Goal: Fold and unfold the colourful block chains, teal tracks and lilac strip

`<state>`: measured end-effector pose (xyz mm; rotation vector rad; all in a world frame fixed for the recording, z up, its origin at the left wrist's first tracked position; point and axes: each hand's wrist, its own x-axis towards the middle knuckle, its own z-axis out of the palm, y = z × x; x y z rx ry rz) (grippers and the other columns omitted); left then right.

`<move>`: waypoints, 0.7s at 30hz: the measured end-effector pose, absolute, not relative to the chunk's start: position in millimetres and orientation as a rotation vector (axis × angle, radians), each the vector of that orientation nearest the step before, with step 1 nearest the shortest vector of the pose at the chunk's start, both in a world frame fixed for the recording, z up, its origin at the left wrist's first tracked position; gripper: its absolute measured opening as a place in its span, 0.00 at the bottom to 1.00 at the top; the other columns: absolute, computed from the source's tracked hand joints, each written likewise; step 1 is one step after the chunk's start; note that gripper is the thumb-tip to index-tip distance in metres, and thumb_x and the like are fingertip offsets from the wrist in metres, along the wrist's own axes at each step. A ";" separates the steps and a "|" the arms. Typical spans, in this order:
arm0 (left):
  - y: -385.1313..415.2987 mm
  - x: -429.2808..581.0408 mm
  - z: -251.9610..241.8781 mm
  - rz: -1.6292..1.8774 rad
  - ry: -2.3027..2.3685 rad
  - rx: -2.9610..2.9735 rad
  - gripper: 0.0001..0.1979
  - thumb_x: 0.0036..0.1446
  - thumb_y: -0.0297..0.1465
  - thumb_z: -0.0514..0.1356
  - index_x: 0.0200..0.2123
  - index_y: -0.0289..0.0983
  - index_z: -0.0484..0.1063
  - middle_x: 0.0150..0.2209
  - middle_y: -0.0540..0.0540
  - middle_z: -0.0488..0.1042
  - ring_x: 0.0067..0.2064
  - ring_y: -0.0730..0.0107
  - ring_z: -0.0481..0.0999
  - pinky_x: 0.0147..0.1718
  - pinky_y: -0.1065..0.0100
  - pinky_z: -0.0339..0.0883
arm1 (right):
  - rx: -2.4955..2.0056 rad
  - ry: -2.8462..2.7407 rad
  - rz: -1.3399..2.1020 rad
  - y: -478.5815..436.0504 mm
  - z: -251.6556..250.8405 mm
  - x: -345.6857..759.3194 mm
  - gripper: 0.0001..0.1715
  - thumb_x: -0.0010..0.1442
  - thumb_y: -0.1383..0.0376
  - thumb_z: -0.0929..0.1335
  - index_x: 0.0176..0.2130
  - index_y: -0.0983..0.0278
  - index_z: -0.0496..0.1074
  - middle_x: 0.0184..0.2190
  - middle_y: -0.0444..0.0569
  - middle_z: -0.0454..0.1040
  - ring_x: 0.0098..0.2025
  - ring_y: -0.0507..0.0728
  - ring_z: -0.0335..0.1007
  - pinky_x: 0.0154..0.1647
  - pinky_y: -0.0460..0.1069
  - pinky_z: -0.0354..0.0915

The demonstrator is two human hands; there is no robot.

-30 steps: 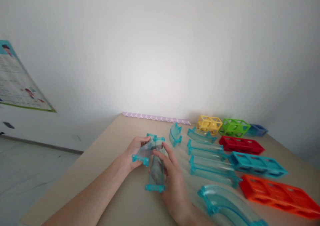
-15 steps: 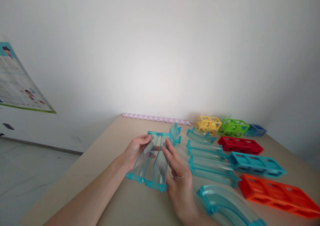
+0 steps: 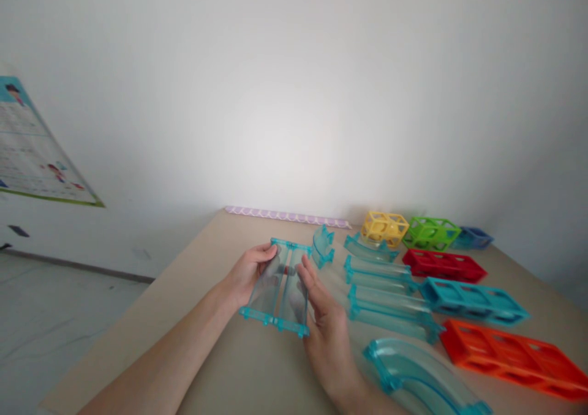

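Observation:
Two clear track pieces with teal ends are held side by side above the table, a narrow gap running between their long sides. My left hand (image 3: pixel 244 275) grips the outer edge of the left track piece (image 3: pixel 265 294), thumb on top. On the other side my right hand (image 3: pixel 325 324) closes around the right track piece (image 3: pixel 293 300), its fingers along the outer edge. Fingers show dimly through the clear plastic. At both ends the teal bars meet or nearly meet. Just beyond them a small curved teal piece (image 3: pixel 323 246) stands on the table.
Straight clear track pieces (image 3: pixel 390 305) and a curved track (image 3: pixel 420 366) lie to the right. Beyond them are red (image 3: pixel 444 265), teal (image 3: pixel 473 300) and orange frames (image 3: pixel 509 357). Yellow (image 3: pixel 384 228) and green frames (image 3: pixel 430 234) stand near the wall, beside a purple patterned strip (image 3: pixel 287 216).
The near ends of the two track pieces have come together and lie more level, narrowing the gap between them. Both hands keep their hold.

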<state>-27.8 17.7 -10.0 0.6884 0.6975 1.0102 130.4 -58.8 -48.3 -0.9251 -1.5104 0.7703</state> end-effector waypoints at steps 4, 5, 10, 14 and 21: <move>19.5 -29.4 -11.7 0.997 0.747 0.750 0.05 0.56 0.27 0.57 0.27 0.34 0.69 0.22 0.47 0.73 0.23 0.66 0.76 0.20 0.69 0.69 | -0.980 -1.534 0.765 -57.0 -54.4 128.1 0.33 0.57 0.73 0.64 0.61 0.57 0.63 0.64 0.50 0.57 0.66 0.61 0.51 0.65 0.63 0.50; 21.0 -30.5 -13.1 1.003 0.803 0.791 0.05 0.56 0.27 0.56 0.28 0.34 0.69 0.22 0.46 0.73 0.24 0.66 0.76 0.22 0.68 0.71 | -1.001 -1.518 0.768 -57.1 -56.3 127.0 0.34 0.56 0.74 0.63 0.61 0.57 0.62 0.64 0.50 0.57 0.65 0.61 0.52 0.63 0.62 0.53; 33.7 -39.5 -24.9 1.033 1.231 0.997 0.06 0.58 0.30 0.53 0.32 0.35 0.69 0.26 0.45 0.73 0.29 0.63 0.78 0.31 0.64 0.72 | -1.119 -1.450 0.642 -59.2 -60.3 123.8 0.39 0.49 0.79 0.59 0.58 0.57 0.64 0.59 0.50 0.62 0.60 0.59 0.59 0.58 0.58 0.62; 39.4 -43.7 -32.9 1.032 1.437 1.109 0.08 0.54 0.31 0.58 0.37 0.33 0.71 0.32 0.39 0.75 0.39 0.50 0.78 0.37 0.54 0.71 | -1.084 -1.615 0.551 -63.4 -53.2 125.4 0.35 0.48 0.80 0.58 0.52 0.59 0.68 0.52 0.51 0.66 0.57 0.58 0.61 0.60 0.57 0.58; 29.9 -33.3 -42.3 1.042 1.717 2.034 0.31 0.55 0.32 0.58 0.62 0.35 0.57 0.64 0.35 0.54 0.67 0.50 0.48 0.64 0.51 0.43 | -1.131 -1.947 0.528 -72.1 -46.0 120.4 0.20 0.54 0.76 0.64 0.45 0.63 0.73 0.52 0.55 0.67 0.55 0.62 0.59 0.57 0.59 0.59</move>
